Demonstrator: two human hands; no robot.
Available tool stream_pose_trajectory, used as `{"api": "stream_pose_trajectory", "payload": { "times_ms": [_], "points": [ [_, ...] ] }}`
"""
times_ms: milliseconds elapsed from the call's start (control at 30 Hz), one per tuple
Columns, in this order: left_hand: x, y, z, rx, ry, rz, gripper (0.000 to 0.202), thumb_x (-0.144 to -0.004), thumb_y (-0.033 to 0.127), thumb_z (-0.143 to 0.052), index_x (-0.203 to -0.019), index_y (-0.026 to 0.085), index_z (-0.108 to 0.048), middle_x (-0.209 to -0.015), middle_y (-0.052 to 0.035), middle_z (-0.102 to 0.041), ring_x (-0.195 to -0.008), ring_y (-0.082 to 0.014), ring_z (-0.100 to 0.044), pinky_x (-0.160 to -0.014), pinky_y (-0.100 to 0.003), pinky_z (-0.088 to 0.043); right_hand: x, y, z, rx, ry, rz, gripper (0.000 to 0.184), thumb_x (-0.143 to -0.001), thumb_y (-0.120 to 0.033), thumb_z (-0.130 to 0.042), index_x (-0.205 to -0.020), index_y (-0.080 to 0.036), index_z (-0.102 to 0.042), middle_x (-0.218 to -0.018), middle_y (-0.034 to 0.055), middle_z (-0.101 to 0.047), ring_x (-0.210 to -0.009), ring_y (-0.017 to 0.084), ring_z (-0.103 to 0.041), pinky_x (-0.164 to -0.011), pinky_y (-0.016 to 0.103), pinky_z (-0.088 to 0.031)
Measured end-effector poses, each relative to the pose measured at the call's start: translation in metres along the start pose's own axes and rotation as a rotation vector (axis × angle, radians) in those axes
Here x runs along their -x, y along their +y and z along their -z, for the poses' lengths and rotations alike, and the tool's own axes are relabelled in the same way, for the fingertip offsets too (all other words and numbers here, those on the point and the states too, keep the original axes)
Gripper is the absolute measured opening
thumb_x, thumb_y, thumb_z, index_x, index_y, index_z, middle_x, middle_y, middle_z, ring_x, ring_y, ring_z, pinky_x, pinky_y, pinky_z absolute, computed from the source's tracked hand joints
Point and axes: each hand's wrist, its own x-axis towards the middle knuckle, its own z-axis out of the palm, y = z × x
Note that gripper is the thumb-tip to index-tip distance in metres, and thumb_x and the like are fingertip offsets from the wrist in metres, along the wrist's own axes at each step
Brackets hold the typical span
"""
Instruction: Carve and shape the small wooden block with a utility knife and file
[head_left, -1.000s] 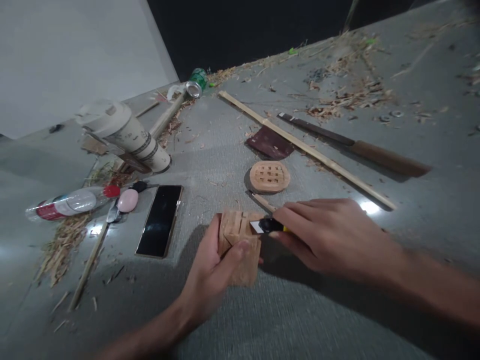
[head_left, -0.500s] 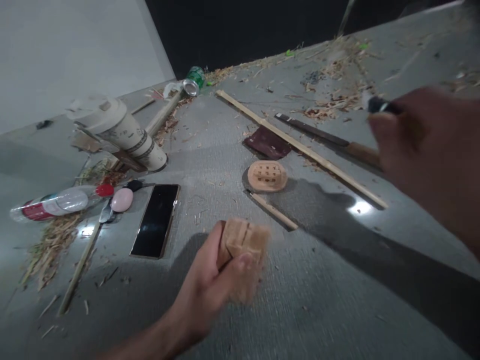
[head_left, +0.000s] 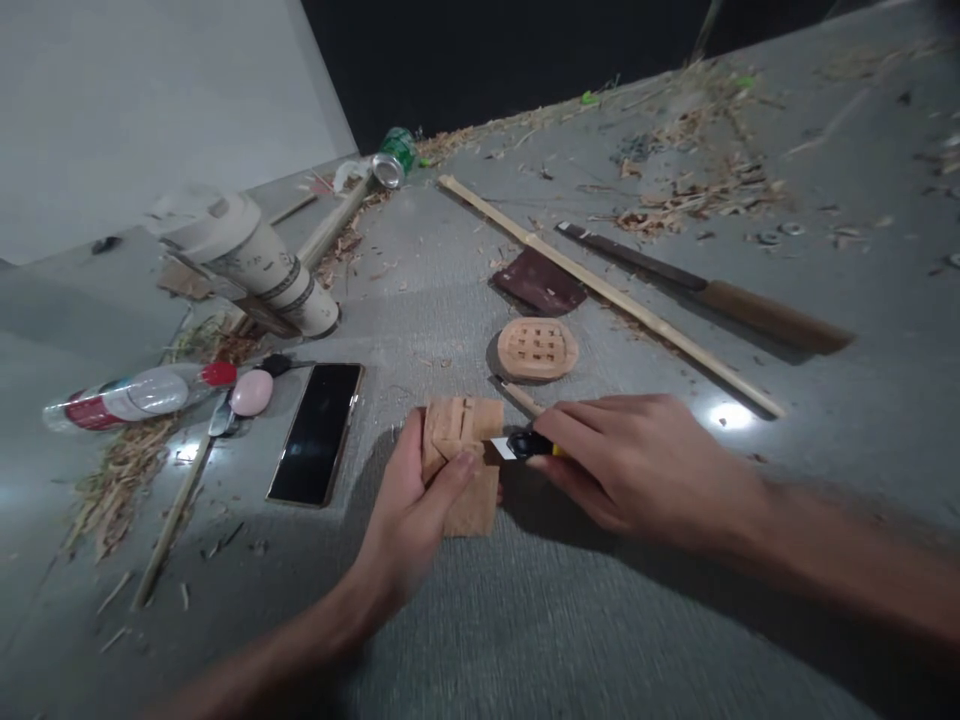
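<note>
The left hand (head_left: 416, 505) has its grip closed around a grooved, angular wooden block (head_left: 453, 422) over the grey, fine-textured surface (head_left: 570, 640). The right hand (head_left: 637, 462) grips a black-and-yellow cutter (head_left: 528, 444), its flat blade (head_left: 503, 448) just beside the block; beyond lies an oval wooden disc (head_left: 538, 349) with squarish perforations.

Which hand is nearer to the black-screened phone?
Left. The left hand, holding the wooden block, is just right of the phone, not touching it; the right hand, holding the cutter, is farther right.
</note>
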Motion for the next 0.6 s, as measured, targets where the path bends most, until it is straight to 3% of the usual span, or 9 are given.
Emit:
{"api": "stream_pose_trajectory", "payload": {
  "times_ms": [200,600],
  "points": [
    [0.0008,0.0029,-0.0019,-0.083,0.006,-0.056,0.035,-0.104,0.046,-0.073,-0.125,0.02,-0.062,-0.113,-0.0068,-0.069,-0.105,-0.0255,-0.067,-0.089,-0.038,-0.056,-0.0001,-0.0023,-0.0035,0.024,0.004,0.001,0.021,-0.111,-0.029,-0.051,-0.095,-0.021,-0.062,-0.078,0.0,-0.072,-0.059,0.018,-0.063,-0.058,0.038,-0.025],
    [0.0014,-0.0002,-0.0025,-0.094,-0.031,-0.091,0.031,-0.106,0.045,-0.07,-0.122,0.02,-0.061,-0.109,-0.0047,-0.066,-0.099,-0.0218,-0.063,-0.086,-0.035,-0.054,0.0003,-0.0043,-0.003,0.028,-0.019,0.005,0.016,-0.11,-0.029,-0.056,-0.096,-0.022,-0.06,-0.079,-0.0002,-0.072,-0.06,0.02,-0.066,-0.058,0.038,-0.026]
  ]
}}
